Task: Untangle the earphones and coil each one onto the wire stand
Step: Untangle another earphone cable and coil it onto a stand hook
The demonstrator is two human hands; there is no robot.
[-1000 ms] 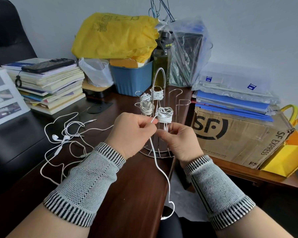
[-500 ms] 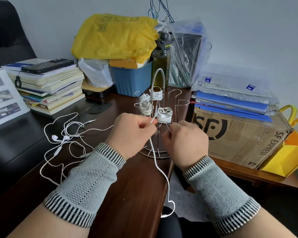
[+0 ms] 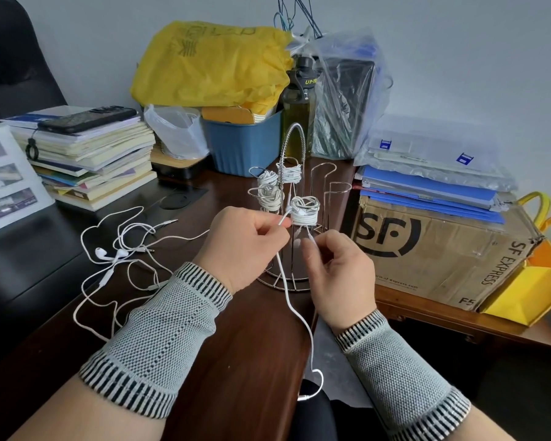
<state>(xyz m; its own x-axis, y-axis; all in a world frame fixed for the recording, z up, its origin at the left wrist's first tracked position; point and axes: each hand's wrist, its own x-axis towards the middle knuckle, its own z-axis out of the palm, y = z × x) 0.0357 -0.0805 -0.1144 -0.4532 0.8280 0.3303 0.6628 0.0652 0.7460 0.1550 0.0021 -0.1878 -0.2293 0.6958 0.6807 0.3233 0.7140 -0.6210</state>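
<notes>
A chrome wire stand point(image 3: 303, 176) rises from the dark wooden desk point(image 3: 236, 361), with several of its loops wrapped in coiled white earphones. The nearest coil point(image 3: 304, 211) sits just above my hands. My left hand point(image 3: 242, 246) pinches the white cable point(image 3: 295, 313) that leads from this coil and trails down over the desk edge to its plug. My right hand point(image 3: 341, 275) is under the coil, fingers curled, pinching a short white cable end below it. A tangle of loose white earphones point(image 3: 115, 256) lies on the desk to the left.
A book stack point(image 3: 86, 157) with a phone on top stands far left. Behind the stand are a blue bin point(image 3: 242, 144), a yellow bag, a dark bottle point(image 3: 296, 122) and plastic bags. An SF cardboard box point(image 3: 436, 249) under blue folders sits right, with a yellow bag beyond.
My right hand has turned and dropped slightly under the nearest coil, its fingers now showing on the short cable end. My left hand keeps its pinch on the long cable.
</notes>
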